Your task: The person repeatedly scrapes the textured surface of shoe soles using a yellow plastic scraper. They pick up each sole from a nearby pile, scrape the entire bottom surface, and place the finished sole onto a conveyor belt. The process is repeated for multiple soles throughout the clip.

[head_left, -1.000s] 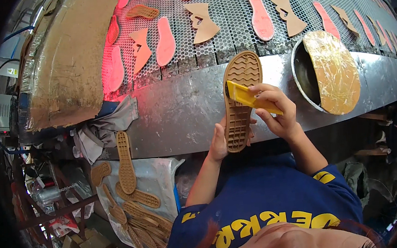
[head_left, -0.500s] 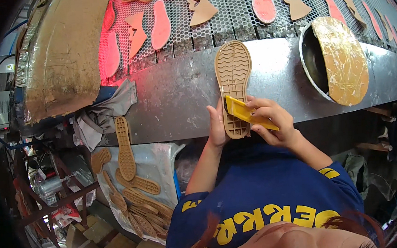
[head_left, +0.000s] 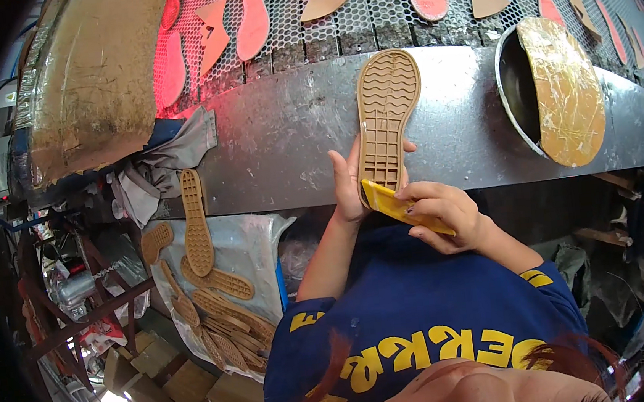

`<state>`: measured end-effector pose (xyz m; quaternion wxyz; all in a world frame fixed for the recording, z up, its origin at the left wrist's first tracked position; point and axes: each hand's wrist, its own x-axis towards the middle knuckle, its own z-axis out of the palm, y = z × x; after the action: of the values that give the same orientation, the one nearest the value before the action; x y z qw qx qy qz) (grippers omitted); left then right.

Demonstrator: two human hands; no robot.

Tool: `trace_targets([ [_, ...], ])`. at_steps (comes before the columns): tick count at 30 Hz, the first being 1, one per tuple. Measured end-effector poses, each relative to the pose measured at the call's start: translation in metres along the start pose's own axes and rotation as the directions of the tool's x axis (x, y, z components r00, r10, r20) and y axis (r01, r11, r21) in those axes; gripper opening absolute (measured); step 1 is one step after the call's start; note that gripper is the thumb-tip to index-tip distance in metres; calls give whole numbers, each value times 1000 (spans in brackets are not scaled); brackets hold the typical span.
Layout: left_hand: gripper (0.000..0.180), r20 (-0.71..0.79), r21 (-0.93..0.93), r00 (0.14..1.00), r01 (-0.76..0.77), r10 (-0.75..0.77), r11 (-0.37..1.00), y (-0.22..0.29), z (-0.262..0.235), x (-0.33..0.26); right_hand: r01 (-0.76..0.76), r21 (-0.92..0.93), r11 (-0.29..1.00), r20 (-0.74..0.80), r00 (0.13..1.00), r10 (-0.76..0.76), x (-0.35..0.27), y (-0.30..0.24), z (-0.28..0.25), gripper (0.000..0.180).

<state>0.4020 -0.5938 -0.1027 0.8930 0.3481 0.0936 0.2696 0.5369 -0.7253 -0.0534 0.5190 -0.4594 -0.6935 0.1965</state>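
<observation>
The left hand [head_left: 349,187] gripped the tan shoe sole [head_left: 385,119] upright against the metal bench edge [head_left: 286,139]; the right hand [head_left: 446,213] pinched a yellow tool [head_left: 403,207] at its heel; trimming seemingly underway; next, steady strokes along the rim.

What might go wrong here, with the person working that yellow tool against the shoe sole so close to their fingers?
1. The yellow tool in the right hand touches the heel of the tan sole, right beside the left hand; a slip might catch those fingers.
2. The sole is gripped only at its heel, its toe lying over the metal ledge, so it may twist or slide.
3. The open metal bowl sits close on the right; a sweeping elbow might knock it.
</observation>
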Motion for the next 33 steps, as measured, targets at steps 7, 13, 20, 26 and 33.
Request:
trace_targets([
  [7, 102, -36, 26, 999, 28, -27, 999, 1, -5, 1, -104, 199, 975, 59, 994, 94, 5, 9, -8, 30],
  [13, 96, -44, 74, 999, 20, -16, 997, 0, 3, 4, -208, 339, 918, 103, 978, 183, 13, 16, -19, 19],
  [20, 87, 210, -105, 977, 52, -29, 993, -1, -26, 1, -54, 176, 983, -294, 950, 105, 8, 18, -48, 16],
  [26, 66, 57, -22, 996, -74, 75, 997, 2, 1, 4, -156, -252, 955, -768, 632, -99, -10, 34, -67, 19],
  [33, 84, 60, 130, 977, -209, 202, 969, -5, -10, 1, -530, -501, 684, -714, 700, 20, -14, 50, -85, 19],
])
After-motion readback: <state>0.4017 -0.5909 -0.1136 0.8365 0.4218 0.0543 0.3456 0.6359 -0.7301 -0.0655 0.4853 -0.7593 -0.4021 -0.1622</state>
